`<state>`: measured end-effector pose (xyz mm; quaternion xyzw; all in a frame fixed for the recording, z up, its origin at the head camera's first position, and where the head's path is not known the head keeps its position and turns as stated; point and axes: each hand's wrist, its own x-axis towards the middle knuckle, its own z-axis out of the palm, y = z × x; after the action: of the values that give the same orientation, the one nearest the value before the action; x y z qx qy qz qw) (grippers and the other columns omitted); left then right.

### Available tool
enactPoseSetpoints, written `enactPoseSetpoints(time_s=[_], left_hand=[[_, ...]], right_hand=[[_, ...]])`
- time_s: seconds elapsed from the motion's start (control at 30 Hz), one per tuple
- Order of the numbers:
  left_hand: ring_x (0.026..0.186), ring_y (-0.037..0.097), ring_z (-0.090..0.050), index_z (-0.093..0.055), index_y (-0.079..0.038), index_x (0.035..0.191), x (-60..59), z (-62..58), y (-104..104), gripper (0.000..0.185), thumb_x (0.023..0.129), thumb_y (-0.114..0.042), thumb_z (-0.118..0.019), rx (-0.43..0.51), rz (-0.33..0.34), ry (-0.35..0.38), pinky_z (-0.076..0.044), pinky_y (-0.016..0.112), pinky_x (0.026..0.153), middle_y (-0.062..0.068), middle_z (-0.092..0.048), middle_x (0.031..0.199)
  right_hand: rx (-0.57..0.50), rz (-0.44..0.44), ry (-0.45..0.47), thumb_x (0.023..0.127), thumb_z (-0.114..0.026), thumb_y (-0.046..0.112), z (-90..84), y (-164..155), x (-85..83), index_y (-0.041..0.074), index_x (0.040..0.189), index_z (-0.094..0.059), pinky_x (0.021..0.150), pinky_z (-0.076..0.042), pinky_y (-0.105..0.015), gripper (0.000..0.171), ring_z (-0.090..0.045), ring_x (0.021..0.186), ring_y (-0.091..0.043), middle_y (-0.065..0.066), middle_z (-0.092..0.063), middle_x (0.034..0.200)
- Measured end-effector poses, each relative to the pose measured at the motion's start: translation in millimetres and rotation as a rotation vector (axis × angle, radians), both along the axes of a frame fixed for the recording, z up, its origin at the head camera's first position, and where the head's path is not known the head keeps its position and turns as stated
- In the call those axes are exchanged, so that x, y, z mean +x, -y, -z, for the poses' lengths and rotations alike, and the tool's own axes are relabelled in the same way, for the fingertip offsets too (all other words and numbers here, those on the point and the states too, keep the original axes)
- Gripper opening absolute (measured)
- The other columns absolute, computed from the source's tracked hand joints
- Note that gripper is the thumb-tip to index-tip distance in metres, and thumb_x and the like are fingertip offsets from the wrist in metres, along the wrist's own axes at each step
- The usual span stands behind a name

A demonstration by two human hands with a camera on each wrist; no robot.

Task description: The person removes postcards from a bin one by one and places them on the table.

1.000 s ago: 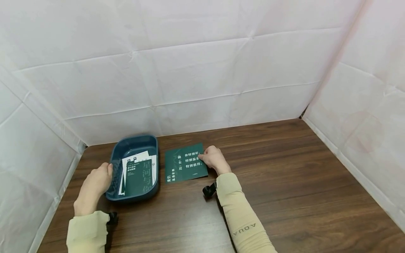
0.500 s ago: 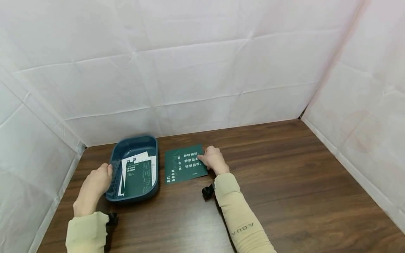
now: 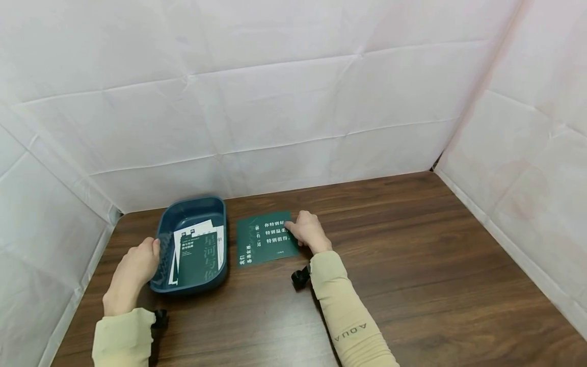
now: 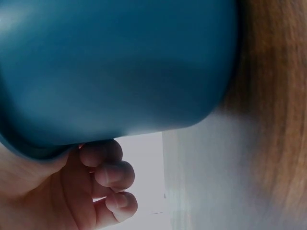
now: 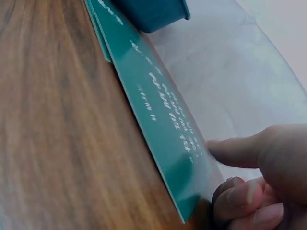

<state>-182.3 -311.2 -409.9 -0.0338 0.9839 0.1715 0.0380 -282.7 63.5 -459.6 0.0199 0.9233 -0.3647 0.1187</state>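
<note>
The left hand point(image 3: 133, 267) is gripping the near-left rim of the blue tray point(image 3: 192, 210), thumb over the edge and fingers point(image 4: 108, 175) curling beneath the wall, as the left wrist view is showing. The tray is sitting on the table point(image 3: 412, 265) at the far left, and inside it a stack of paper is lying: a dark green booklet point(image 3: 198, 257) on top, white sheets point(image 3: 194, 229) peeking out behind it. Just right of the tray, close but apart, a green card point(image 3: 263, 244) with white lettering is lying flat on the wood. The right hand point(image 3: 308, 232) is pressing down on the card's right edge, forefinger stretched out onto it, the other fingers point(image 5: 240, 196) tucking in at the corner.
</note>
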Motion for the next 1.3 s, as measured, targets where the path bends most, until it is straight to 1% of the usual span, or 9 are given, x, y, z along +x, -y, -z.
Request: enactPoseSetpoints(time_s=[0.13, 0.3, 0.47, 0.57, 0.7, 0.9, 1.07, 1.13, 1.3], left_hand=[[0.099, 0.06, -0.053, -0.044, 0.016, 0.116, 0.1, -0.7, 0, 0.045, 0.107, -0.023, -0.022, -0.005, 0.002, -0.001, -0.043, 0.064, 0.078, 0.045, -0.052, 0.109], [0.101, 0.06, -0.053, -0.043, 0.018, 0.118, 0.9, 0.1, -1, 0.045, 0.107, -0.022, -0.023, -0.006, 0.009, 0.0, -0.043, 0.064, 0.08, 0.045, -0.051, 0.111], [0.101, 0.059, -0.053, -0.042, 0.018, 0.12, 1.4, 0.7, 0, 0.046, 0.107, -0.022, -0.023, -0.003, 0.006, 0.013, -0.044, 0.064, 0.081, 0.044, -0.051, 0.112], [0.101, 0.059, -0.054, -0.042, 0.017, 0.119, 0.8, 0.7, 0, 0.047, 0.107, -0.023, -0.022, 0.0, 0.006, 0.013, -0.044, 0.063, 0.08, 0.044, -0.051, 0.112], [0.1, 0.059, -0.054, -0.043, 0.017, 0.118, 0.5, 0.5, 0, 0.045, 0.107, -0.022, -0.023, 0.001, 0.01, 0.001, -0.043, 0.064, 0.079, 0.044, -0.051, 0.111], [0.1, 0.059, -0.054, -0.042, 0.018, 0.119, -0.7, -1.3, 0, 0.046, 0.107, -0.023, -0.023, 0.003, 0.015, -0.003, -0.044, 0.064, 0.08, 0.044, -0.051, 0.112], [0.101, 0.059, -0.054, -0.041, 0.018, 0.12, -3.0, -2.3, -2, 0.047, 0.107, -0.023, -0.023, 0.002, 0.015, 0.002, -0.044, 0.064, 0.081, 0.045, -0.05, 0.113], [0.101, 0.059, -0.053, -0.041, 0.018, 0.12, -3.6, -1.5, -3, 0.047, 0.107, -0.023, -0.023, -0.001, 0.017, 0.01, -0.044, 0.064, 0.081, 0.045, -0.05, 0.113], [0.102, 0.058, -0.054, -0.042, 0.018, 0.121, -5.4, 0.3, -3, 0.048, 0.107, -0.023, -0.023, -0.006, 0.021, 0.029, -0.044, 0.064, 0.081, 0.044, -0.05, 0.114]], right_hand=[[-0.074, 0.001, -0.005, 0.099, -0.057, 0.038, -3.3, -3, 4.2, 0.009, 0.058, -0.05, 0.034, -0.033, -0.029, 0.051, -0.039, 0.031, -0.016, -0.005, -0.046, 0.04], [-0.144, 0.019, -0.009, 0.1, -0.055, 0.038, -13.5, -6, 11.3, 0.007, 0.077, -0.048, 0.042, -0.033, -0.03, 0.04, -0.036, 0.039, -0.015, -0.002, -0.04, 0.049], [-0.187, 0.006, -0.055, 0.1, -0.054, 0.041, -26.5, 0, 20.6, 0.007, 0.093, -0.054, 0.05, -0.037, -0.031, 0.034, -0.042, 0.048, -0.017, -0.004, -0.045, 0.061], [-0.216, 0.01, -0.099, 0.1, -0.054, 0.042, -35.4, 6, 25.9, 0.009, 0.099, -0.052, 0.056, -0.04, -0.033, 0.033, -0.047, 0.056, -0.019, -0.006, -0.049, 0.07], [-0.271, 0.014, -0.154, 0.099, -0.055, 0.042, -47.6, 16, 34.0, 0.01, 0.103, -0.047, 0.06, -0.039, -0.035, 0.033, -0.047, 0.065, -0.02, -0.006, -0.05, 0.077], [-0.294, -0.057, -0.207, 0.098, -0.057, 0.04, -61.7, 38, 48.8, 0.01, 0.106, -0.048, 0.058, -0.04, -0.034, 0.031, -0.048, 0.063, -0.019, -0.006, -0.052, 0.079], [-0.277, -0.129, -0.252, 0.098, -0.058, 0.039, -72.1, 66, 63.0, 0.009, 0.119, -0.05, 0.07, -0.046, -0.035, 0.037, -0.054, 0.085, -0.02, -0.009, -0.055, 0.103], [-0.299, -0.152, -0.235, 0.098, -0.057, 0.039, -75.0, 78, 70.8, 0.01, 0.125, -0.048, 0.073, -0.046, -0.036, 0.04, -0.054, 0.091, -0.02, -0.011, -0.054, 0.112], [-0.395, -0.206, -0.17, 0.098, -0.059, 0.037, -79.5, 105, 87.5, 0.012, 0.137, -0.044, 0.077, -0.047, -0.035, 0.049, -0.054, 0.095, -0.018, -0.01, -0.053, 0.12]])
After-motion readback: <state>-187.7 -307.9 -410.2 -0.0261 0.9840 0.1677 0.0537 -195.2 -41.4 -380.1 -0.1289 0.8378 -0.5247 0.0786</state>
